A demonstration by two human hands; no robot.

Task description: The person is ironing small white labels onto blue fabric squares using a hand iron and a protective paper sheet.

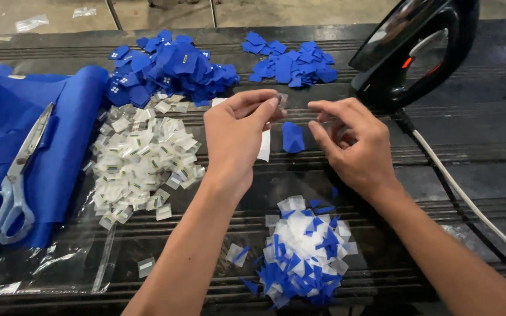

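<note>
Two bare hands work at the middle of the dark ribbed bench (475, 140). The left hand (235, 137) has its grip closed, thumb and forefinger pinched on a small clear-and-white backing slip (265, 143) that hangs down from the fingertips. The right hand (355, 146) has its grip loosely apart, fingers curled and holding nothing that shows. Between the two grips, just beside the right fingers, lies a small blue cloth patch (292, 137) on the bench.

Judging by this, the step in hand is peeling backing off a patch. Toward the person from the grips sits a mixed heap of white slips and blue scraps (306, 257). Left of the left grip lies a pile of white packets (139, 161); beyond it, heaps of blue patches (168, 67). Beyond the right grip stands a black iron (411, 50). Scissors (13, 181) rest far left on folded blue cloth (71, 117).
</note>
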